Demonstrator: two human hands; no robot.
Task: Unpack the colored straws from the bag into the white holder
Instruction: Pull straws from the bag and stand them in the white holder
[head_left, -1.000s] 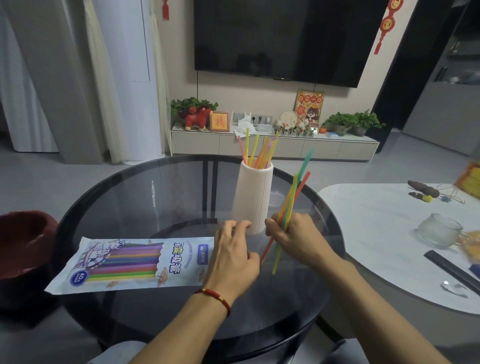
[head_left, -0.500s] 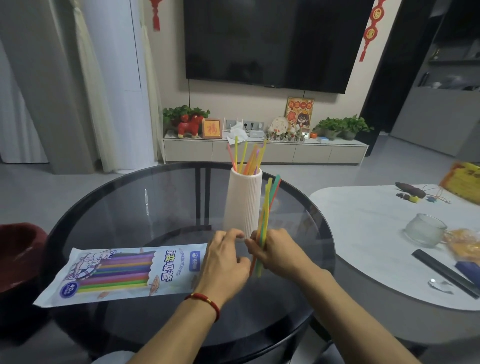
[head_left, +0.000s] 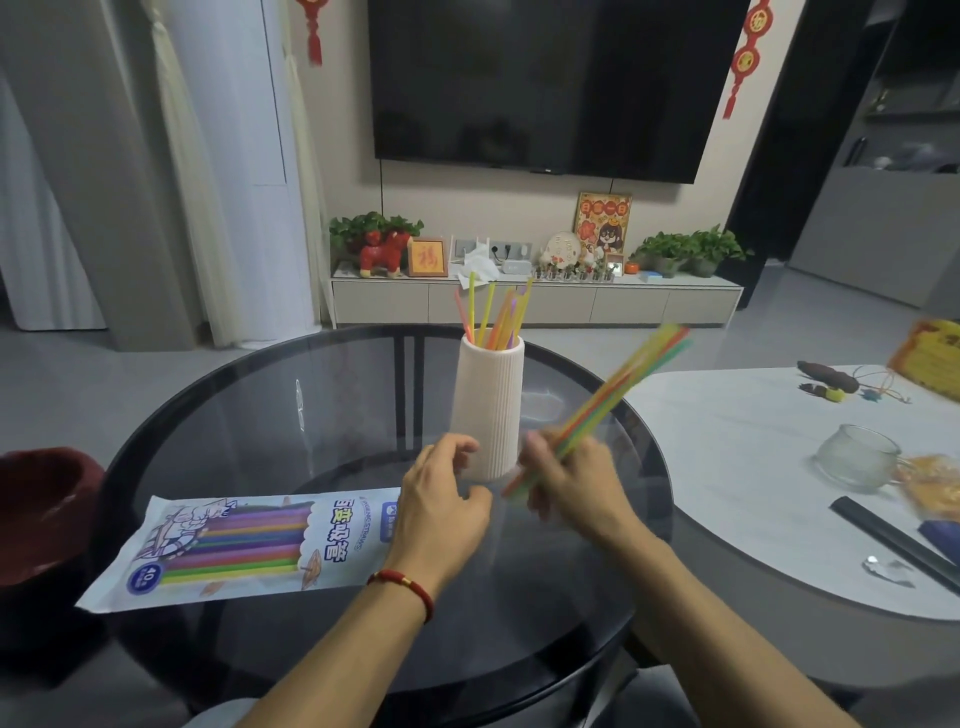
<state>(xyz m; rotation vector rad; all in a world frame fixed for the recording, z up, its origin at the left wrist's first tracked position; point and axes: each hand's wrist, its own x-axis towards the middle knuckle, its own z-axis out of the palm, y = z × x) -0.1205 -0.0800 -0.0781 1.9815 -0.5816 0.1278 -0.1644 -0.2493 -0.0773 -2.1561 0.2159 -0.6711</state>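
Note:
The white ribbed holder (head_left: 488, 410) stands upright in the middle of the round glass table (head_left: 249, 415), with several colored straws (head_left: 496, 317) poking out of its top. My right hand (head_left: 576, 483) grips a bundle of colored straws (head_left: 623, 384) just right of the holder; the bundle leans up and to the right and is motion-blurred. My left hand (head_left: 441, 499) hovers at the holder's lower left, fingers curled and apart, holding nothing. The straw bag (head_left: 234, 545) lies flat to the left, more straws showing inside.
A white oval table (head_left: 753, 467) sits to the right with a glass jar (head_left: 857, 457), a black bar (head_left: 893, 540) and small items. A dark red seat (head_left: 41, 509) is at the far left. A TV cabinet stands beyond.
My right hand swung the straw bundle from upright beside the holder to a tilt up and right. My left hand came away from the bundle and opened.

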